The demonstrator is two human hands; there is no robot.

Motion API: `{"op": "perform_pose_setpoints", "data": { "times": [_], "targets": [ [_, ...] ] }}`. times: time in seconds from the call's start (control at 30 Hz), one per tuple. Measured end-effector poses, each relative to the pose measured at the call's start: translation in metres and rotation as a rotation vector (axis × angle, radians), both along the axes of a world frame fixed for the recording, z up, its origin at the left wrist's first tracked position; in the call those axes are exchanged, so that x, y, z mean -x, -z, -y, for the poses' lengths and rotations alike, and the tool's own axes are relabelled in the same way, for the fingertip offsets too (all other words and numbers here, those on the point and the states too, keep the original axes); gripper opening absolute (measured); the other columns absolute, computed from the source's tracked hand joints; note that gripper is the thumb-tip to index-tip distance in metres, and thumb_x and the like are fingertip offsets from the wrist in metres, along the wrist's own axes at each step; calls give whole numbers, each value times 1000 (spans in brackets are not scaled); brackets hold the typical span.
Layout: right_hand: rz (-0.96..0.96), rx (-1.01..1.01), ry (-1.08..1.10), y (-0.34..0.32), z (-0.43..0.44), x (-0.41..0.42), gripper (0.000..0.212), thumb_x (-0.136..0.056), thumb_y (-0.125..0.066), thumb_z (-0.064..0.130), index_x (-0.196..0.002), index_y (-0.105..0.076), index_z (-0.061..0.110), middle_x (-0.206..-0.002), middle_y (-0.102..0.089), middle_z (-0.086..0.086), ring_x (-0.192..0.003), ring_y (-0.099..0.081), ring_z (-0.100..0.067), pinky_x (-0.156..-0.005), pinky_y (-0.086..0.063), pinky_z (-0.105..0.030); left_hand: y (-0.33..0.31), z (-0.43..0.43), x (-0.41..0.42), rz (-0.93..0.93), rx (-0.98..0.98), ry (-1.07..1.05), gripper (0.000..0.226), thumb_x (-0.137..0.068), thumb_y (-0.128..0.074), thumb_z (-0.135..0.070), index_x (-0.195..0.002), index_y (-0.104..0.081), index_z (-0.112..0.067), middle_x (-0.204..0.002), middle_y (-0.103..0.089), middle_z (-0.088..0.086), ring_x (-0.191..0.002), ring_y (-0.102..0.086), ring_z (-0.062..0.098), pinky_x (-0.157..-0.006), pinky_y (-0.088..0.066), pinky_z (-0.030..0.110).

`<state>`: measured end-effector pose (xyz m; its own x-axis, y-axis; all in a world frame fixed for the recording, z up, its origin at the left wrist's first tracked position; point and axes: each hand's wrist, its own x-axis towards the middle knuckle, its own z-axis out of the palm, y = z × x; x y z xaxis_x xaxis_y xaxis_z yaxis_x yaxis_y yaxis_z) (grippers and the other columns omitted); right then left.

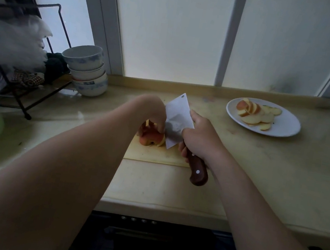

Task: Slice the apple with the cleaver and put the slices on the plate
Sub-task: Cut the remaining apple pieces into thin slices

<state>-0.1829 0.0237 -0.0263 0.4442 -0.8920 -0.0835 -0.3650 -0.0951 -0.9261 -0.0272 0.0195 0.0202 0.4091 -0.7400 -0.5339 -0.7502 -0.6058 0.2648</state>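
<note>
Slicing was partly done — a batch of slices (255,114) already lay on the plate (284,127). The right hand (199,140) was closed around the cleaver (176,122) handle; the left hand (153,112) pinned the remaining apple (150,138) on the cutting board (155,155) — more cuts and a transfer remained.

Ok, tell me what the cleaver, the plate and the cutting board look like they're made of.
Cleaver: blade looks like bare steel, pale grey with a dull sheen and a hanging hole; the handle appears to be dark reddish wood with a pale rivet.
Plate: probably glazed ceramic, plain white and smooth, though plastic can't be ruled out.
Cutting board: pale yellowish and matte; wood or plastic, I can't tell.
</note>
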Motion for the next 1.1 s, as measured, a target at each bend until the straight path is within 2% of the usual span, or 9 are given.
{"op": "perform_pose_setpoints", "data": {
  "times": [0.17,0.5,0.67,0.8,1.1],
  "targets": [
    [11,-4,13,3,0,0,84,-85,-34,-4,-163,-33,29,-65,-65,-10,-41,-58,-13,-40,-45,-22,1,0,-1,-7,6,-7,52,-97,-66,-16,-139,-45,7,-131,-56,29,-115,-64,40,-102,-52,45],
    [27,1,20,5,-2,1,83,-85,-34,-3,-162,-35,28,-61,-64,-7,-42,-57,-15,-42,-46,-24,0,-3,-1,-14,23,-1,51,-96,-67,-16,-138,-47,6,-130,-57,29,-113,-64,41,-101,-53,45],
    [11,6,15,3,-3,1,83,-87,-34,-3,-163,-33,29,-68,-64,-8,-41,-57,-13,-42,-46,-23,0,-5,0,-12,41,9,53,-96,-67,-15,-139,-46,8,-130,-57,31,-113,-65,42,-102,-52,46],
    [-1,11,12,0,-9,5,83,-91,-36,-2,-166,-23,32,-66,-65,-9,-40,-56,-11,-40,-42,-19,0,-5,0,-11,53,22,50,-97,-66,-14,-138,-47,8,-127,-58,28,-114,-64,42,-103,-51,46],
    [-41,-5,-8,-4,-25,12,85,-93,-36,-3,-166,-16,34,-78,-64,-11,-38,-55,-11,-40,-45,-22,5,-7,-5,-7,89,41,49,-95,-70,-17,-131,-50,9,-124,-63,29,-111,-66,42,-101,-52,48]
  ]
}}
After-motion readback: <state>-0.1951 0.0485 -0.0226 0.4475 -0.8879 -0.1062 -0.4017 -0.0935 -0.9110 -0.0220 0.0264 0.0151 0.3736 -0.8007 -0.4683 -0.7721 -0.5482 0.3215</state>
